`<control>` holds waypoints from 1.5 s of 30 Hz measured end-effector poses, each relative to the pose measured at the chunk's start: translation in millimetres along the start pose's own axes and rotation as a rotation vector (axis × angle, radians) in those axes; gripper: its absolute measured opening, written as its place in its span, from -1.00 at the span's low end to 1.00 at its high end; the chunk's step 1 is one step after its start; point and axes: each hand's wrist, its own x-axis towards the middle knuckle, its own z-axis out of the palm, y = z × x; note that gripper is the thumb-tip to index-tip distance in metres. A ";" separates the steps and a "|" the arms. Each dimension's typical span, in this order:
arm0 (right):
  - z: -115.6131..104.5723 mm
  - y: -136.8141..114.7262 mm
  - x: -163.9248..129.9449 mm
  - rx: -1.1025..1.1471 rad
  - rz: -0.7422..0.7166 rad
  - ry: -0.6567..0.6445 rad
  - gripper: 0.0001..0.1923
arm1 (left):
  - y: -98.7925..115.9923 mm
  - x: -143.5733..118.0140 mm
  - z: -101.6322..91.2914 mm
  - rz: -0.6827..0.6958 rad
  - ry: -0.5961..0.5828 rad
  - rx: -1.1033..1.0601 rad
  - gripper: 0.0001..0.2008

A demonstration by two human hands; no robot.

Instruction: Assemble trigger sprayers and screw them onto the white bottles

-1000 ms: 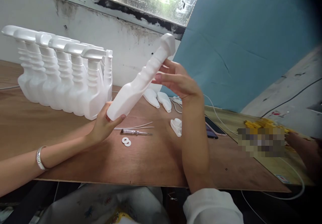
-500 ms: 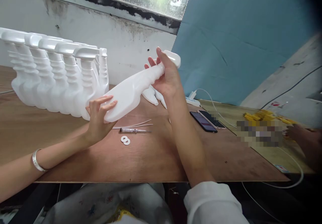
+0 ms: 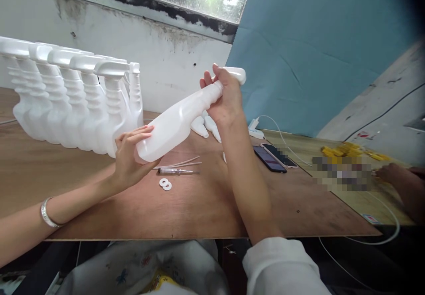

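Note:
A white spray bottle is held tilted above the table, its base low at the left and its spray head up at the right. Around the base end, my left hand is closed, fingers on the upper side and thumb beneath. My right hand grips the neck just under the spray head; part of the trigger side is hidden by it. Below the bottle lie a screwdriver, thin pale tubes and two white washers that overlap.
Several white spray bottles stand in rows at the left. White bottle-like parts lie behind my right arm. Two phones and a power strip are on the right. Another person's hand is near yellow items at far right.
The bottle has shifted slightly to the right and its spray head has turned somewhat. My right hand has moved right with it; my left hand still holds the base with its fingers closer together.

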 end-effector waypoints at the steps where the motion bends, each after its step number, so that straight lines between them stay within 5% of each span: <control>1: 1.5 -3.2 -1.3 0.016 0.016 0.009 -0.76 | 1.4 -1.3 0.4 -0.040 0.001 -0.053 -0.53; 6: 9.6 -35.1 -17.1 0.032 0.111 -0.119 -0.81 | 12.0 -6.3 1.9 -0.396 -0.032 -0.359 -0.65; 11: 10.4 -64.1 -38.0 0.059 0.084 -0.204 -0.74 | 18.1 7.7 1.5 -0.930 -0.071 -0.958 -0.68; 17: 3.7 -79.2 -53.6 -0.269 0.013 -0.444 -0.85 | -7.4 9.1 6.2 -1.274 -0.498 -1.347 -0.71; 23: -2.6 -79.2 -52.1 -0.268 -0.198 -0.577 -0.85 | -19.8 3.2 3.8 -1.368 -0.723 -1.565 -0.66; 36: -16.9 -80.3 -49.6 -0.093 -0.184 -0.643 -0.84 | -8.1 6.0 -2.1 -1.419 -0.624 -1.543 -0.59; 45: -22.1 -84.0 -50.5 -0.454 -0.167 -0.512 -0.85 | -16.7 10.3 2.2 -1.495 -0.434 -1.522 -0.61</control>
